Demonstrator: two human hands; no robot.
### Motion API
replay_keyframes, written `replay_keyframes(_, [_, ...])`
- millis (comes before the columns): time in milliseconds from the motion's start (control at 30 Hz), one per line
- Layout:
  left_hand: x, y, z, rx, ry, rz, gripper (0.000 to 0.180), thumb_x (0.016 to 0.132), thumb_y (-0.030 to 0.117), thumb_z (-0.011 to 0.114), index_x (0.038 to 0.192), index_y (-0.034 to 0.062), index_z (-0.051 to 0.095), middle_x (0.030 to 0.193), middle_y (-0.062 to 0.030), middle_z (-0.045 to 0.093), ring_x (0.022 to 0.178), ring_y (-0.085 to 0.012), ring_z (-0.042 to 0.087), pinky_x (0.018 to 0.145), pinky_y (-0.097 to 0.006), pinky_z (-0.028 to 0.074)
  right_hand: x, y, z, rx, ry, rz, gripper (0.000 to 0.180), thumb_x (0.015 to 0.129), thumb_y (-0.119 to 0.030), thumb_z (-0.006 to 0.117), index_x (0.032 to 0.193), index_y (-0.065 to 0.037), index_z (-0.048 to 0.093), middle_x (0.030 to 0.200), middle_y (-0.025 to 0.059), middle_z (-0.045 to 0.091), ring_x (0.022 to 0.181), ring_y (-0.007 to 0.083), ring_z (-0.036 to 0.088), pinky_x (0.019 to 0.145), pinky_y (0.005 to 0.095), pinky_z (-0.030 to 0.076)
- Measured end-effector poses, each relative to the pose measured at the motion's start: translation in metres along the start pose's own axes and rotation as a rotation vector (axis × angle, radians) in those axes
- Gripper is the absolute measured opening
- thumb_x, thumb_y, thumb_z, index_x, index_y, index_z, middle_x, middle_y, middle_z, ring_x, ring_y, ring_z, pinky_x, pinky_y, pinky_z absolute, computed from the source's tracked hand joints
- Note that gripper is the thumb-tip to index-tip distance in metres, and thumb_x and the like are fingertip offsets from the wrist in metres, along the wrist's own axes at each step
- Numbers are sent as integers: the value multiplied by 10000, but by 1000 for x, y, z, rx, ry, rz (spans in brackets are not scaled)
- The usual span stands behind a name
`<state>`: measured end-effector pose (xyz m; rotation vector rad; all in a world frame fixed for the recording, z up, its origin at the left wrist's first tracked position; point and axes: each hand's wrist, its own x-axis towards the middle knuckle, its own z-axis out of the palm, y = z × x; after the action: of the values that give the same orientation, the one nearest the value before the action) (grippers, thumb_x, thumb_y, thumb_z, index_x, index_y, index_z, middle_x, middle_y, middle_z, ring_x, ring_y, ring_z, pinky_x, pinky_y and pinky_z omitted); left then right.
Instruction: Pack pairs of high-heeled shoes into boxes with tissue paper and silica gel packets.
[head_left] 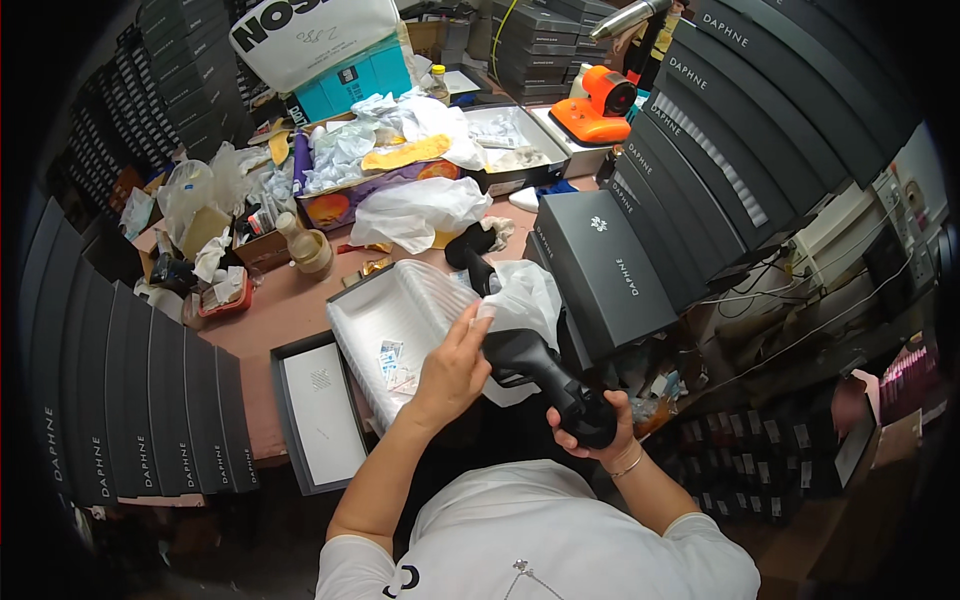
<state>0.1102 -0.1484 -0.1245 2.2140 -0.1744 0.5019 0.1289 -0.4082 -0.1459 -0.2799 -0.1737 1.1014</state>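
Gripping black shoe (545, 375), right hand (597, 425) closed, left hand (455, 365) pinching white paper (520, 300)

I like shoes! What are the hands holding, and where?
A black shoe: right hand grips one end, left hand pinches white paper at its opening.

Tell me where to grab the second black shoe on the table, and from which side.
Judging by its pose, grip the black shoe around its narrow middle, coming from above on the person's side. The white tissue crowds its far side, and the open shoe box sits just nearer.
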Motion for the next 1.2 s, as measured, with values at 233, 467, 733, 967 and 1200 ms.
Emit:
replay_keyframes(233, [-33, 62, -15, 31, -8, 290, 656, 679, -78, 593, 1316, -10, 449, 1331, -244, 474, 774, -303, 665, 576, -338, 541, 32, -7, 28, -174, -22, 98, 845, 735, -332, 710, 1406, -23, 300, 1287, 195, 481, 934, 294, 590, 704, 340, 492])
replay_keyframes(467, [-51, 26, -44, 165, 244, 168, 629, 634, -101, 625, 1248, -39, 504, 1321, -262, 483, 744, -308, 671, 566, -332, 552, 68, 6, 68, -754, 90, 81, 936, 731, -292, 711, 1463, 3, 207, 1333, 162, 468, 996, 239, 598, 868, 313, 478])
replay_keyframes(733, [-64, 11, -43, 121, 206, 67, 621, 766, -38, 569, 1355, -51, 371, 1319, -319, 447, 1104, -445, 556, 857, -409, 508, 68, 0, 51, -392, -75, 197, 919, 659, -405, 742, 1362, 38, 351, 1144, 161, 562, 835, 243, 609, 627, 293, 477])
replay_keyframes(967, [-84, 19, -28, 54, 402, -55, 571, 767, -29, 584, 1311, -77, 415, 1245, -278, 526, 1164, -398, 539, 975, -401, 433, 109, 44, 22, -728, 259, -110, 541, 841, -206, 656, 1279, 31, 444, 1151, 55, 556, 1025, 145, 533, 886, 272, 454])
replay_keyframes(1200, [-109, -8, -17, 8, 538, -170, 541, 843, -21, 507, 1355, -96, 350, 1253, -225, 525, 1035, -255, 588, 876, -334, 479, 98, 36, 20, -966, 131, 21, 606, 851, -239, 663, 1319, 50, 408, 1217, 71, 524, 1070, 137, 504, 937, 270, 418])
